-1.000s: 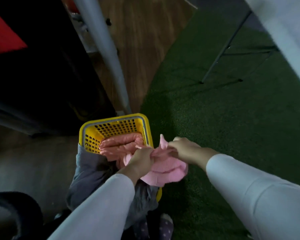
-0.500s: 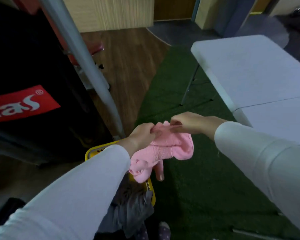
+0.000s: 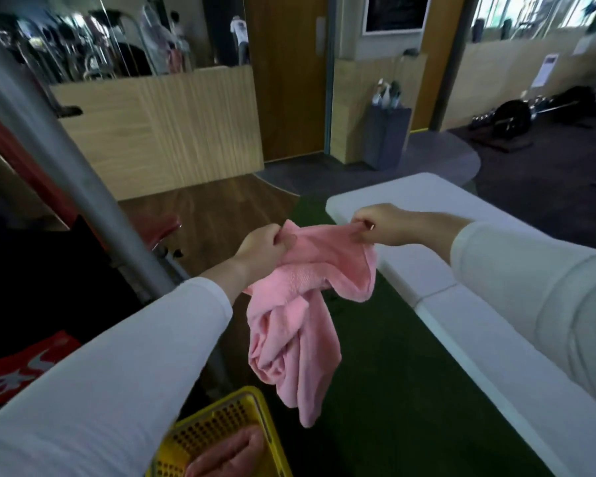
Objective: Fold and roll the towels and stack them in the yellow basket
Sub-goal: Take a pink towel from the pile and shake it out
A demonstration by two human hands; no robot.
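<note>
A pink towel point(image 3: 296, 315) hangs crumpled in the air between my hands. My left hand point(image 3: 260, 247) grips its upper left edge. My right hand point(image 3: 384, 225) pinches its upper right corner, and the top edge stretches between them. The rest of the towel dangles down toward the yellow basket point(image 3: 255, 411), which sits at the bottom edge below my left arm. Another pink rolled towel point(image 3: 227, 452) lies inside the basket, partly cut off by the frame.
A white folding table point(image 3: 461, 297) stands to the right over green turf. A slanted grey metal pole point(image 3: 66, 173) and a black and red banner are on the left. Wooden panels and gym weights lie beyond.
Both hands have lifted the pink towel up out of the basket and drawn apart, stretching its top edge. The view has tilted up from the floor toward the room.
</note>
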